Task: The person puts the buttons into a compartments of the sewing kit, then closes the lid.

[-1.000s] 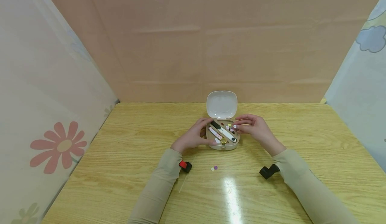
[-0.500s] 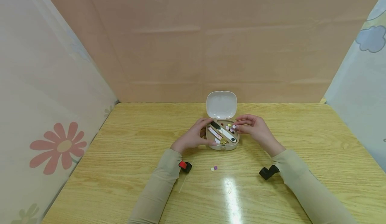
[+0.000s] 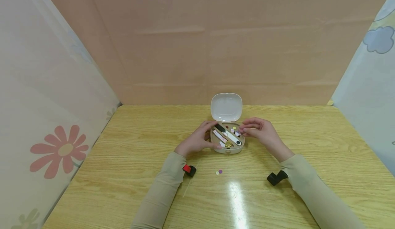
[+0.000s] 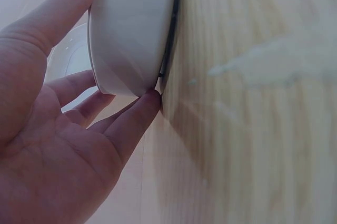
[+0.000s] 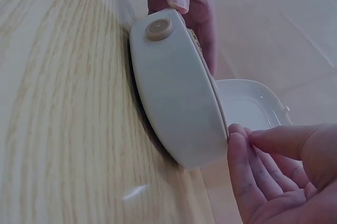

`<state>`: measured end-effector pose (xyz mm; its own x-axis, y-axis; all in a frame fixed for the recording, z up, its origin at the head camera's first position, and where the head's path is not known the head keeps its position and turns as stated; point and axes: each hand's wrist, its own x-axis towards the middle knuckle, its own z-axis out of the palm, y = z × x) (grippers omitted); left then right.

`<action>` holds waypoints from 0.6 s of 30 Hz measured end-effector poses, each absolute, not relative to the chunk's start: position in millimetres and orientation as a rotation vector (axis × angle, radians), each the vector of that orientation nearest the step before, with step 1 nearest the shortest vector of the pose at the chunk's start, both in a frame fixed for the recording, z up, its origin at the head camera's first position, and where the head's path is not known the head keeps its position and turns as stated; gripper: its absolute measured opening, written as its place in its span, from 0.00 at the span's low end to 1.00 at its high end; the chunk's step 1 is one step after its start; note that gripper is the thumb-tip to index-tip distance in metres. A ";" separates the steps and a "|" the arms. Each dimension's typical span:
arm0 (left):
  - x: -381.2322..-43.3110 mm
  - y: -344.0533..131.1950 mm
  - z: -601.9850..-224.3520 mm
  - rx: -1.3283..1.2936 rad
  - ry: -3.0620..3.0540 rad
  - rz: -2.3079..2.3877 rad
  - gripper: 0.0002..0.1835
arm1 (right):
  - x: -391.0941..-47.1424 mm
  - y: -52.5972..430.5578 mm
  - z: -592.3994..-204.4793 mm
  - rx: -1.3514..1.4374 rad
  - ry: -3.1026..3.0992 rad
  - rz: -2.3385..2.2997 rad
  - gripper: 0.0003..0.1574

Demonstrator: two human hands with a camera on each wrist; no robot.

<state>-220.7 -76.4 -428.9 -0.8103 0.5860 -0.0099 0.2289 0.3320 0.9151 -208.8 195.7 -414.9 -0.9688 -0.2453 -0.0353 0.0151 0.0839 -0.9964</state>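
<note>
A small white sewing kit box [image 3: 228, 150] stands on the table with its lid [image 3: 226, 107] raised at the back. My left hand [image 3: 199, 140] holds its left side, thumb at the front corner and fingers behind; the left wrist view shows fingertips against its wall [image 4: 129, 34]. My right hand [image 3: 260, 132] is at the right rim, thumb and forefinger tips together; whether anything sits between them is hidden. Several small buttons [image 3: 234, 128] lie in the right compartment, a pale button [image 3: 237, 133] just below those fingertips. A white-and-black tool [image 3: 229, 136] lies diagonally across the middle.
Left of that tool are a pink-and-white strip [image 3: 219, 135] and a round gold piece [image 3: 228, 144]. A pale button [image 3: 217, 173] and a purple button [image 3: 220, 171] lie on the wooden table [image 3: 139, 136] in front. Cloth walls [image 3: 200, 50] stand behind and at both sides.
The pale button that was at my right fingertips is now lower, among the buttons in the compartment. My right hand has shifted slightly; the left hand and the box stay in place.
</note>
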 end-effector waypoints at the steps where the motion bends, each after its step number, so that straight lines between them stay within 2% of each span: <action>1: -220.7 -76.5 -429.0 0.723 2.268 1.469 0.51 | -207.8 195.9 -414.1 -0.232 2.162 -1.987 0.24; 18: -219.9 -76.5 -427.0 0.720 2.264 1.464 0.51 | -187.3 198.1 -402.0 -0.277 2.134 -1.944 0.24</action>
<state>-219.9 -76.5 -427.0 -0.8102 0.5859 -0.0162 0.2255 0.3372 0.9140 -187.3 198.1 -402.0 -0.9529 -0.2993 -0.0499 0.0220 0.0961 -0.9951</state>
